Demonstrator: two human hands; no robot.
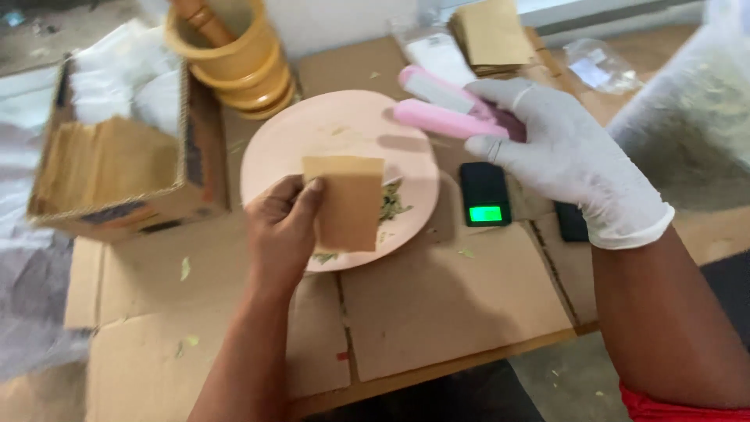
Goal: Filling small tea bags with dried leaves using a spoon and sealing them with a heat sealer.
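The bare left hand [283, 227] pinches a small brown paper pouch [348, 203] by its left edge, thumb on the front, holding it upright over a pink plate [328, 129] with dried green herb bits [391, 202] on it. The gloved right hand [566, 156] is closed around a pink handheld sealer [445, 109] above the plate's far edge. A small black scale [485, 194] sits just right of the plate on the cardboard-covered surface [453, 297], and a box of brown pouches [117, 168] stands on the left

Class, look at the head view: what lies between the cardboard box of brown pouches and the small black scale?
The pink plate lies between the cardboard box and the scale, seen in the head view.
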